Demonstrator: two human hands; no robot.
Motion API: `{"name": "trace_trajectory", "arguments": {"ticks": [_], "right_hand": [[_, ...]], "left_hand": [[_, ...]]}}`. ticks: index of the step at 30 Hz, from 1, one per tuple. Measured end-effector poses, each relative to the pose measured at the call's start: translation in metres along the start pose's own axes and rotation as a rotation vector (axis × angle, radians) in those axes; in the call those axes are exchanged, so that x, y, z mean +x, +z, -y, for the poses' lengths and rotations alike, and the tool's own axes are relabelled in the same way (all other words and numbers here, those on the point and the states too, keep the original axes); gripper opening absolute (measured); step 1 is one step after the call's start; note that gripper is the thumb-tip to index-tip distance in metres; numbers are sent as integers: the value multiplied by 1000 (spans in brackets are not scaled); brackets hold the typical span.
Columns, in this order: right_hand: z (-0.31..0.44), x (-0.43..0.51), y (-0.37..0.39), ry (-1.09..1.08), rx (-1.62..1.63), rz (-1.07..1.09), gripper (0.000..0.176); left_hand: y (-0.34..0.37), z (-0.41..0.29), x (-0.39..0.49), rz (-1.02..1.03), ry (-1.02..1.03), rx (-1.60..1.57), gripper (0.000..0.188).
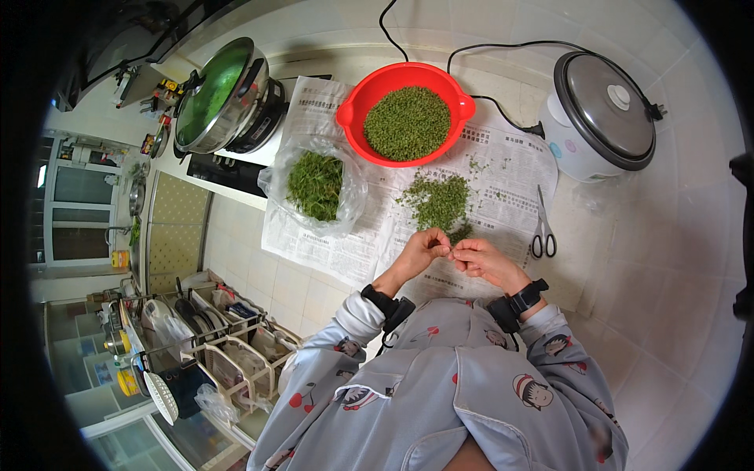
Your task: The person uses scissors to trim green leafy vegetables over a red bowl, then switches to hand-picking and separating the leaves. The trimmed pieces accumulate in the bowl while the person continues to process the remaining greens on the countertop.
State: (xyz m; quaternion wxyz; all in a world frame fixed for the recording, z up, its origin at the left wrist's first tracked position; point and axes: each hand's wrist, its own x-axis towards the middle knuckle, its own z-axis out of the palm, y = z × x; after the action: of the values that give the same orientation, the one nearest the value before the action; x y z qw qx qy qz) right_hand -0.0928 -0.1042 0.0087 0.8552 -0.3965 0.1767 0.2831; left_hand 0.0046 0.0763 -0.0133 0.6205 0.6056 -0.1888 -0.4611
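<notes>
My left hand [422,253] and my right hand [484,262] meet at their fingertips over the newspaper [330,253]. Thumbs and forefingers are pinched together around a small green sprig [461,232], whose stem is mostly hidden by the fingers. Just beyond them lies a loose pile of green sprigs with small round buds or seeds [439,200]. Farther back, a red plastic colander or basin [346,126] holds a heap of small green buds or seeds [407,123]. Left of the pile, an open clear plastic bag [355,194] contains feathery green leaves [315,183].
Scissors [543,226] lie at the newspaper's right edge. A white rice cooker [580,144] with a black cord [518,44] stands at right. On the left, a glass-lidded steel pot [221,106] sits on a black electric burner [259,120]. Behind, a rack [235,347] holds kitchenware.
</notes>
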Motion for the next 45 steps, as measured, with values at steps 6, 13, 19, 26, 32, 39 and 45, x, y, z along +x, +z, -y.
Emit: {"name": "trace_trajectory", "arguments": {"ticks": [6,13,19,26,32,39,45], "right_hand": [[-8,0,-5,-1,-153,-19,13],[-17,0,10,53,-182,-84,14],[-31,9,27,26,-31,29,16],[-39,20,42,-51,232,14,16],[-41,18,50,-153,272,-113,11],[-55,22,49,-208,282,-155,19],[-58,22,61,-236,280,-243,25]], "left_hand": [[18,-20,-12,-79,186,619,9],[14,-27,-26,-6,197,905,5],[-13,7,-36,107,-29,179,3],[-44,21,-49,36,-77,-110,8],[-155,-23,-41,-748,287,725,5],[-202,-73,-34,-1212,495,1362,33],[-126,6,-7,-481,586,1037,21]]}}
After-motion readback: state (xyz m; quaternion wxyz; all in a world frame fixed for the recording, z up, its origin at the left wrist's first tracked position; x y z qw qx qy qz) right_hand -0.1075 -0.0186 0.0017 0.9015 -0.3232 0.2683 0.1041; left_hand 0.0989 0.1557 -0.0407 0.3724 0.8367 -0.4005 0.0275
